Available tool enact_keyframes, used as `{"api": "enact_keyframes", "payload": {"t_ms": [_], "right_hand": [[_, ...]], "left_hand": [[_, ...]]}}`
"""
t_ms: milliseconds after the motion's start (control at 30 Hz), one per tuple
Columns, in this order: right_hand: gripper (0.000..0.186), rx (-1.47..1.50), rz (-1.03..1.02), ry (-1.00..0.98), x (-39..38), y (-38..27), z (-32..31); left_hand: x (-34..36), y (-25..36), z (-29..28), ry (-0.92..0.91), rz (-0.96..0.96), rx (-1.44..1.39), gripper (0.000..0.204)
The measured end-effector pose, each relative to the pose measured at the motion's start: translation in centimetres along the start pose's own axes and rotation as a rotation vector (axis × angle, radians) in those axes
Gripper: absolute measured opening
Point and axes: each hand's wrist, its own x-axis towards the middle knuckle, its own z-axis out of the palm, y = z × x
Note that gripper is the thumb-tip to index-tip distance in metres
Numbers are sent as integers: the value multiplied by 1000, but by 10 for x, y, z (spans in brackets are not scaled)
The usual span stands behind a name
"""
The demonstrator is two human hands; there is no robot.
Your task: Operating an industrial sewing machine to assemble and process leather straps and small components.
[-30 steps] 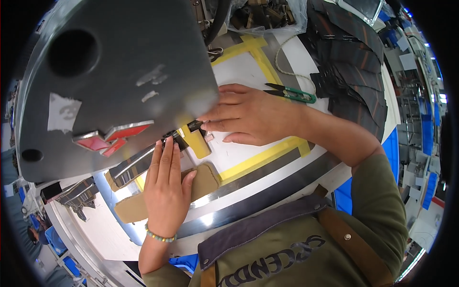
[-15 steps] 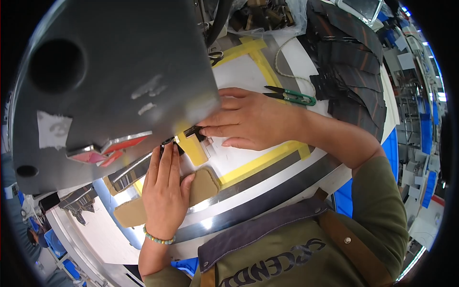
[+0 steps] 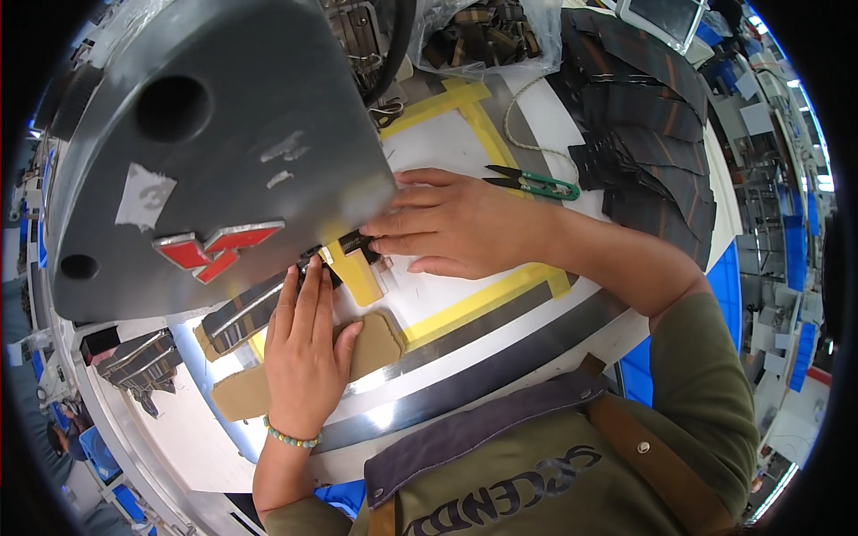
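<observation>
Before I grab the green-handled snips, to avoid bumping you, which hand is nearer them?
The right hand, beside the snips; the left hand, with the beaded bracelet, is farther away.

I have a dark striped fabric strip [image 3: 238, 325] lying flat, slanted, near the surface's [image 3: 433, 299] left edge; silvery line lengthwise; partly hidden.

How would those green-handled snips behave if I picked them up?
The green-handled snips probably won't roll, since they lie flat. They'd likely feel springy when squeezed, as their blades stand apart. Those pointed blades might snag.
</observation>
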Motion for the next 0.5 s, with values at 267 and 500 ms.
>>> {"api": "enact_keyframes", "payload": {"t_ms": [267, 500], "right_hand": [[40, -28, 18, 81, 3, -1, -12], [46, 158, -53, -11, 3, -5, -4]], "left_hand": [[0, 1, 2, -16, -4, 28, 65], [-3, -2, 5, -18, 3, 33, 66]]}}
